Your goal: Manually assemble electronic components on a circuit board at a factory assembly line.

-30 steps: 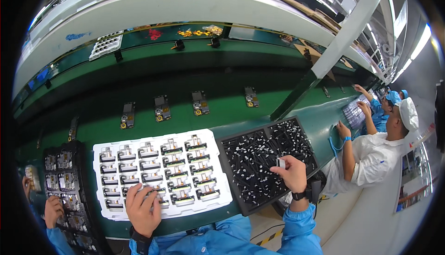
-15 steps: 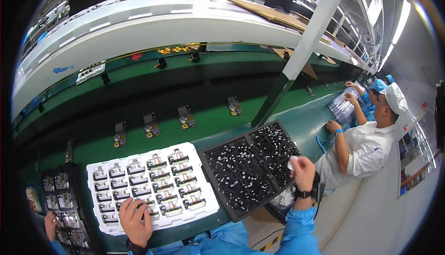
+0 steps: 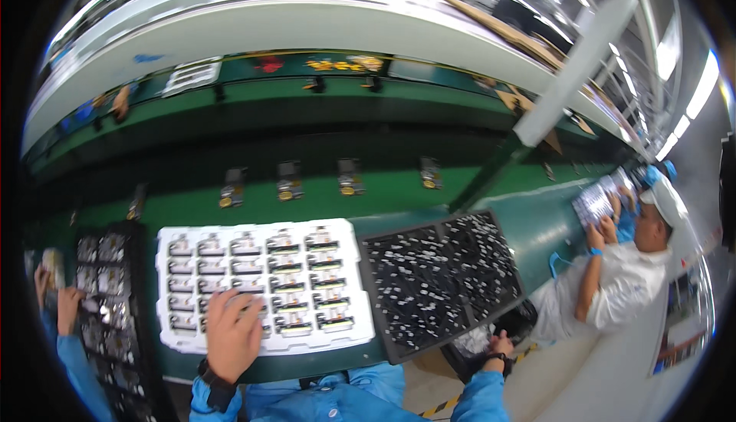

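Fingers of the left hand (image 3: 232, 331) lie spread and flat on the white tray (image 3: 349, 249), gripping nothing, pressing its near rows of small parts (image 3: 287, 284). Right hand (image 3: 500, 344) hangs below the bench edge beside the black tray (image 3: 510, 257); whether it grips anything, I cannot tell. Risk as I see it: that flat palm could shove loose parts out of their pockets, or an elbow could tip the overhanging black tray.

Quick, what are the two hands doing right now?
Left hand: open, lying flat on the white tray.
Right hand: below the black tray, grip cannot be told.
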`<control>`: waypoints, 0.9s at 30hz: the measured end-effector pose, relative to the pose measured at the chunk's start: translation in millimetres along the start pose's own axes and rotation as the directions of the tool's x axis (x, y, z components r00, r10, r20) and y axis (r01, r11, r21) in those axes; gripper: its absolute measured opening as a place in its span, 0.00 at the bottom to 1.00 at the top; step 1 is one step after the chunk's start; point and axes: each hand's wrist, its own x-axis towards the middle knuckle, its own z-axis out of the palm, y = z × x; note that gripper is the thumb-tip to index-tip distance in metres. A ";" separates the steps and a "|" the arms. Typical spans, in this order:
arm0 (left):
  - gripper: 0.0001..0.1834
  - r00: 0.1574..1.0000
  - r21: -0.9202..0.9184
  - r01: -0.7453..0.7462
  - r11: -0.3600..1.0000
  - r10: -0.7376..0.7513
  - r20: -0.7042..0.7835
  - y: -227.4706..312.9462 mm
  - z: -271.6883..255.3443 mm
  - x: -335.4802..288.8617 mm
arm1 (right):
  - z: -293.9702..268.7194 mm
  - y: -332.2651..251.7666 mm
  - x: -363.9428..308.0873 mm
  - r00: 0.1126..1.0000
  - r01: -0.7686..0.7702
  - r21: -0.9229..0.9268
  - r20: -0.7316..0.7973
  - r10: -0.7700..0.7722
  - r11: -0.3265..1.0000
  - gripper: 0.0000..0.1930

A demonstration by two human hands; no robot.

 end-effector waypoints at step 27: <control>0.33 0.985 -0.039 0.126 0.991 -0.130 -0.117 -42.8 -2.1 2.2 | 247.6 -128.0 -616.7 -0.624 0.781 0.614 0.776 -0.093 -0.118 0.06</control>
